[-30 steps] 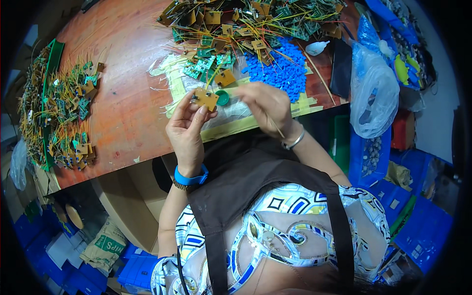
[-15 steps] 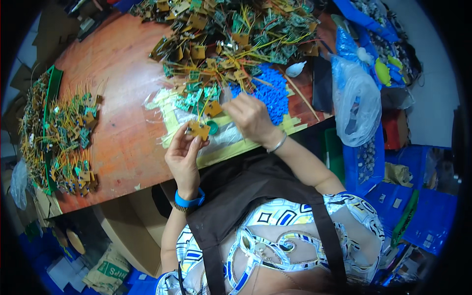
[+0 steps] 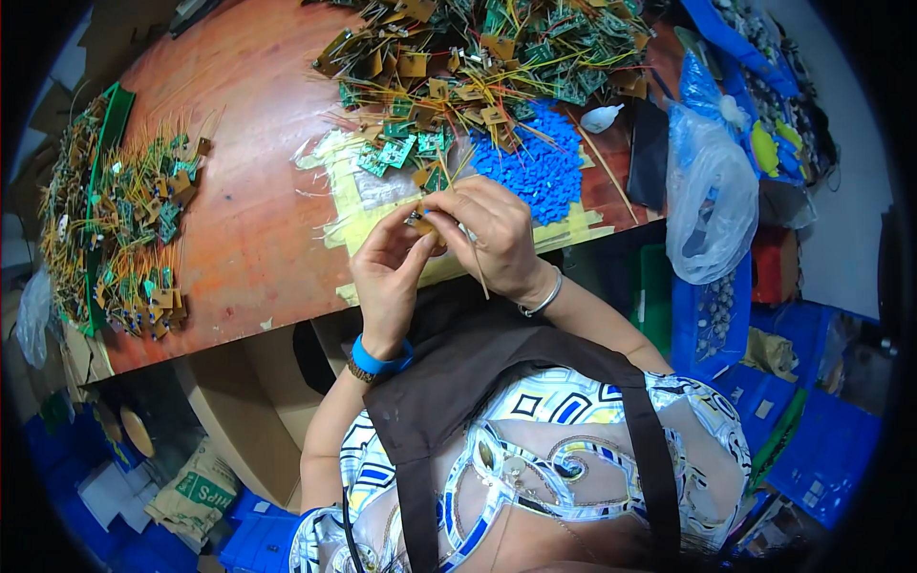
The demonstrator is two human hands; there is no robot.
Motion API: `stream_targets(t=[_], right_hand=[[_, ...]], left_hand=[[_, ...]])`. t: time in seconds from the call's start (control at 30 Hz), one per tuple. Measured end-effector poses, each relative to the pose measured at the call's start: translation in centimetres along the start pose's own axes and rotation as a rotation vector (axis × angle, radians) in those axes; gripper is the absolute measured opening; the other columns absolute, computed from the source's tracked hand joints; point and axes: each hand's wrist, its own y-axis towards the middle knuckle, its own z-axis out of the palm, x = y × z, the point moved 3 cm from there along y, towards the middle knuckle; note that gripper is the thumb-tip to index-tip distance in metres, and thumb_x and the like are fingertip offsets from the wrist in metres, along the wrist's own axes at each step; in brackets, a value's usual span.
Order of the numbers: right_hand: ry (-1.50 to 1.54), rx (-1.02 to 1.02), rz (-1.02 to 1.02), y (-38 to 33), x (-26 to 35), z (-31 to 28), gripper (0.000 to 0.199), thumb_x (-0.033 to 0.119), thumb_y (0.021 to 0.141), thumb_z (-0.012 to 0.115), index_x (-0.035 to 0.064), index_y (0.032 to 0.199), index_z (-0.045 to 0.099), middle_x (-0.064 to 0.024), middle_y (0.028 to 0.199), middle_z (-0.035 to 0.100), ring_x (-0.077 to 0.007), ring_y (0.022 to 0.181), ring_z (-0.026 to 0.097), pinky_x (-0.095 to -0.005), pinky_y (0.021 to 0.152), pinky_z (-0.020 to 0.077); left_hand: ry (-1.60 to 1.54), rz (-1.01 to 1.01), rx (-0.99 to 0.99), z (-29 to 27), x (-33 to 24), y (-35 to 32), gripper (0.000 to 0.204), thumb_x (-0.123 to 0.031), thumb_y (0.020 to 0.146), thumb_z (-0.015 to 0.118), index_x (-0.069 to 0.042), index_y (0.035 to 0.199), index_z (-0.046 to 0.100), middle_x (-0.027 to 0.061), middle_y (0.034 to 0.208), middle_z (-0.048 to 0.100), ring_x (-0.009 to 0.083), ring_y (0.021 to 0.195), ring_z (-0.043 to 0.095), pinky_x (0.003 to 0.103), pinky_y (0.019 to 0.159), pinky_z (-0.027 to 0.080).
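Note:
My left hand [image 3: 384, 277] pinches a small tan circuit board [image 3: 416, 222], mostly covered by fingers. Close against it, my right hand [image 3: 504, 239] grips a thin wooden stick [image 3: 479, 265] that slants down past the palm. A speck of blue shows at the right fingertips, too small to make out. Just beyond both hands lie green circuit boards [image 3: 390, 154] on a mat edged with yellow tape [image 3: 346, 229]. A heap of small blue plastic pieces [image 3: 533, 172] spreads beside my right hand.
A large pile of wired boards [image 3: 497, 57] covers the table's far side. More wired boards [image 3: 153, 229] sit at the left by a green tray edge [image 3: 107, 143]. Another wooden stick [image 3: 604, 164], a white bulb-shaped item [image 3: 601, 118] and a plastic bag [image 3: 709, 210] are at the right.
My right hand has come down and left to meet my left hand, and the stick now shows in it. The board has turned and is more covered. The whole view has shifted slightly.

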Motion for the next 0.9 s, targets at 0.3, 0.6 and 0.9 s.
stream_targets(t=[0.3, 0.6, 0.9], right_hand=[[0.027, -0.019, 0.02, -0.9, 0.15, 0.19, 0.028, -0.005, 0.07, 0.075, 0.0011, 0.096, 0.068, -0.0123, 0.084, 0.069, -0.0285, 0.076, 0.068, -0.0356, 0.066, 0.0543], [0.002, -0.028, 0.019, -0.68, 0.16, 0.33, 0.027, -0.006, 0.07, 0.075, 0.0013, 0.096, 0.068, -0.0113, 0.082, 0.069, -0.0274, 0.074, 0.067, -0.0347, 0.065, 0.0532], [0.083, 0.005, 0.109, -0.79, -0.08, 0.37, 0.024, -0.005, 0.072, 0.075, 0.0021, 0.094, 0.07, -0.0096, 0.083, 0.07, -0.0249, 0.077, 0.067, -0.033, 0.066, 0.0526]], left_hand=[[0.001, -0.018, -0.008, -0.26, -0.06, -0.34, 0.04, 0.005, 0.089, 0.063, 0.005, 0.128, 0.056, 0.0049, 0.092, 0.065, 0.0125, 0.084, 0.065, 0.027, 0.079, 0.056], [0.027, -0.032, 0.033, -0.11, -0.07, -0.18, 0.038, 0.005, 0.09, 0.063, 0.004, 0.128, 0.057, 0.0051, 0.093, 0.065, 0.0121, 0.085, 0.065, 0.027, 0.079, 0.056], [0.041, -0.02, 0.022, 0.08, -0.32, -0.36, 0.038, 0.006, 0.089, 0.063, 0.005, 0.127, 0.058, 0.0048, 0.091, 0.065, 0.0119, 0.083, 0.065, 0.026, 0.078, 0.055]])
